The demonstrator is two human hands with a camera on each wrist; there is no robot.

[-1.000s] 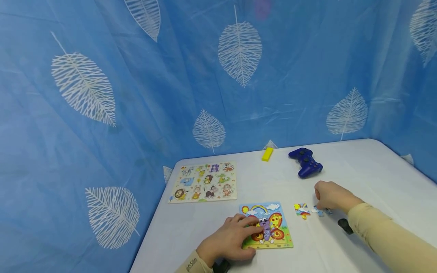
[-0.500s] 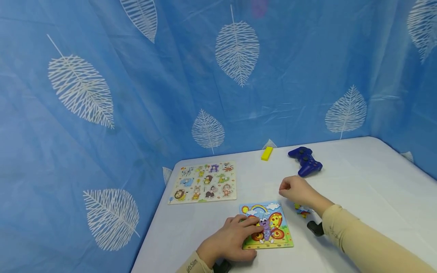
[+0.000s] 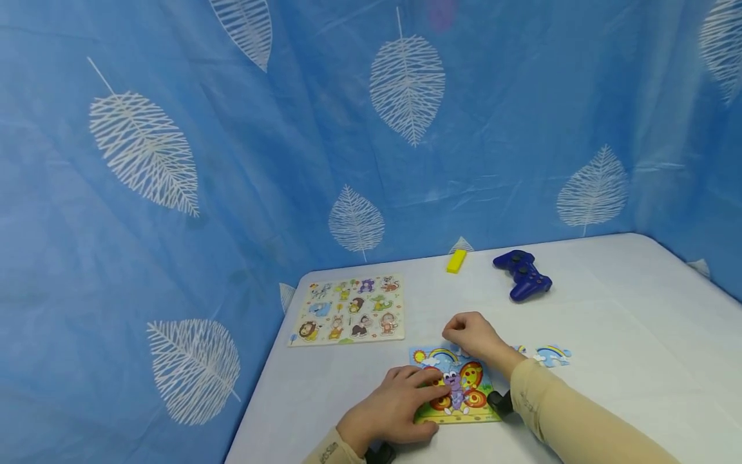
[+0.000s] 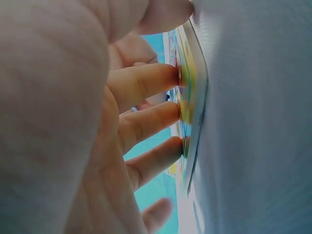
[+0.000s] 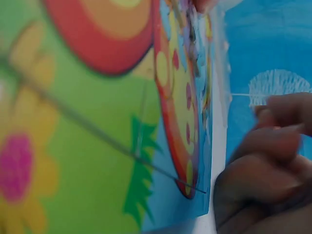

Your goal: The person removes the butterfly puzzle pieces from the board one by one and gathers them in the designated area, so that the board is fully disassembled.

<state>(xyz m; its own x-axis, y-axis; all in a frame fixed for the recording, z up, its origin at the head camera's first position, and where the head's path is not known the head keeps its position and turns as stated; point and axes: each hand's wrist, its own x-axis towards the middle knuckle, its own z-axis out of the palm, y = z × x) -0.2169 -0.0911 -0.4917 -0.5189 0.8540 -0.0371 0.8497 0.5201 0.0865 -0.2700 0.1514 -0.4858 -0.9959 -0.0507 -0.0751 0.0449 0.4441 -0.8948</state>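
Note:
A square butterfly puzzle board (image 3: 471,412) lies on the white table. My left hand (image 3: 391,403) rests on its left part, with fingertips pressing the printed face and the thumb by the near edge. The left wrist view shows those fingers (image 4: 146,80) reaching onto the board (image 4: 192,112) from the side. My right hand (image 3: 472,335) is over the board's upper right corner, fingers curled. In the right wrist view the curled right hand (image 5: 265,178) is beside the butterfly picture (image 5: 178,112); I cannot tell whether the fingertips pinch a piece.
Loose puzzle pieces with a rainbow print (image 3: 552,355) lie right of the board, partly behind the right forearm. An animal puzzle board (image 3: 348,310) is at the back left. A yellow block (image 3: 456,261) and a blue game controller (image 3: 523,276) sit toward the back edge.
My right hand has moved left from the loose pieces to the board's upper right corner, uncovering the rainbow-print pieces. The left hand has stayed on the board.

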